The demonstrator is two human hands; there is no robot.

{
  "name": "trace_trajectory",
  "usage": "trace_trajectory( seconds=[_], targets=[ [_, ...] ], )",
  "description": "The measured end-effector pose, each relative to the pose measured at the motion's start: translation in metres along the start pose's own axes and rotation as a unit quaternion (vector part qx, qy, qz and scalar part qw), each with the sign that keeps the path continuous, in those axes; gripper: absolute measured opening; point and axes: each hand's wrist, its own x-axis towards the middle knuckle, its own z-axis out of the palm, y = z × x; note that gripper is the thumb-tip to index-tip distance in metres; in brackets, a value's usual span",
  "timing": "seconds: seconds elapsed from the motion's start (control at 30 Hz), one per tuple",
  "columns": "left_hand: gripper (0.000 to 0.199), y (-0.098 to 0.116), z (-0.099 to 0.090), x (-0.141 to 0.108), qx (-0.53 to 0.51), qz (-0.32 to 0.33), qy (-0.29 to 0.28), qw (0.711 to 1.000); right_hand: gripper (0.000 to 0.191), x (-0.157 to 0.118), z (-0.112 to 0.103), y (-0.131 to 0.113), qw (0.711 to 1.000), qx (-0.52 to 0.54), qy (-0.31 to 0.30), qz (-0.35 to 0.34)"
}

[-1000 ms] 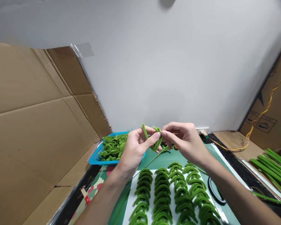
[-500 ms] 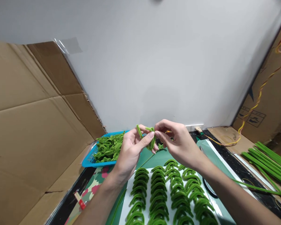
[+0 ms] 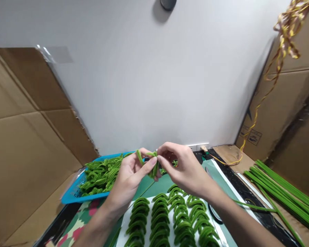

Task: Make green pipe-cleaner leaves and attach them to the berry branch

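Observation:
Between my two hands is a bent green pipe cleaner [image 3: 139, 157], curled into a loop. My left hand [image 3: 132, 173] pinches it between thumb and fingers, one end sticking up past the index finger. My right hand [image 3: 181, 166] is closed too, its thumb and index fingertip pressed together at the loop's right side. Below them, a white sheet [image 3: 148, 219] carries rows of curved green pipe cleaner pieces [image 3: 159, 223]. To the left of my left hand, a blue plastic basket [image 3: 74, 193] holds a heap of bent green pieces [image 3: 103, 173].
Long straight green pipe cleaners [image 3: 280, 195] lie at the right. Dark-handled scissors [image 3: 214, 214] sit partly behind my right forearm. Cardboard panels [image 3: 28, 147] stand on both sides against a white wall [image 3: 154, 79]. A yellow twisted cord [image 3: 257, 109] runs to a socket [image 3: 203, 148].
The camera view has tilted up and turned slightly right, so everything sits lower and further left. Both hands keep their pinch on the pipe cleaner, with little change in its shape.

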Motion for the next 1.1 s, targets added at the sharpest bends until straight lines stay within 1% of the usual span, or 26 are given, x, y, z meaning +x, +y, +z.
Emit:
trace_trajectory(
  seconds=[0.07, 0.13, 0.27, 0.37, 0.43, 0.5, 0.53, 0.63, 0.7, 0.77, 0.83, 0.9, 0.97, 1.03, 1.1],
  targets=[
    [0.018, 0.000, -0.003, 0.002, 0.023, -0.011, -0.006, 1.000, 0.011, 0.003, -0.003, -0.001, 0.999, -0.030, 0.006, -0.012],
    [0.021, 0.000, -0.006, 0.002, 0.048, -0.023, -0.018, 0.998, 0.014, 0.004, -0.006, -0.003, 0.999, -0.030, 0.005, -0.019],
    [0.024, 0.004, -0.010, 0.003, 0.077, -0.052, -0.022, 0.995, 0.017, 0.007, -0.010, -0.003, 1.000, 0.024, -0.004, -0.010],
    [0.027, 0.007, -0.011, 0.006, 0.101, -0.061, -0.019, 0.993, 0.014, 0.012, -0.010, 0.003, 0.998, 0.051, -0.014, 0.016],
    [0.031, 0.008, -0.012, 0.008, 0.125, -0.056, 0.002, 0.991, 0.010, 0.016, -0.009, 0.009, 0.996, 0.074, -0.002, 0.041],
    [0.033, 0.008, -0.014, 0.010, 0.168, -0.046, 0.030, 0.984, 0.010, 0.018, -0.007, 0.014, 0.996, 0.074, 0.012, 0.052],
    [0.035, 0.007, -0.014, 0.011, 0.182, -0.038, 0.033, 0.982, 0.011, 0.019, -0.006, 0.016, 0.996, 0.067, 0.016, 0.052],
    [0.039, 0.005, -0.015, 0.012, 0.190, -0.020, 0.012, 0.981, 0.012, 0.018, -0.004, 0.017, 0.998, 0.041, 0.019, 0.043],
    [0.040, 0.004, -0.015, 0.013, 0.191, -0.008, 0.005, 0.982, 0.017, 0.018, -0.003, 0.018, 0.998, 0.049, 0.014, 0.045],
    [0.039, 0.003, -0.014, 0.013, 0.195, 0.002, 0.007, 0.981, 0.019, 0.019, -0.003, 0.020, 0.995, 0.077, 0.012, 0.060],
    [0.039, 0.003, -0.013, 0.013, 0.187, 0.005, 0.009, 0.982, 0.017, 0.020, -0.003, 0.024, 0.988, 0.123, 0.004, 0.091],
    [0.039, 0.002, -0.011, 0.012, 0.170, 0.001, 0.009, 0.985, 0.017, 0.023, -0.002, 0.029, 0.975, 0.179, -0.007, 0.131],
    [0.039, 0.002, -0.010, 0.011, 0.157, -0.009, 0.008, 0.987, 0.023, 0.024, 0.000, 0.034, 0.959, 0.230, -0.006, 0.163],
    [0.038, 0.001, -0.009, 0.010, 0.161, -0.012, 0.004, 0.987, 0.025, 0.023, 0.002, 0.037, 0.953, 0.247, 0.010, 0.174],
    [0.035, 0.000, -0.008, 0.009, 0.176, -0.006, -0.003, 0.984, 0.019, 0.021, 0.004, 0.039, 0.957, 0.235, 0.023, 0.167]
  ],
)
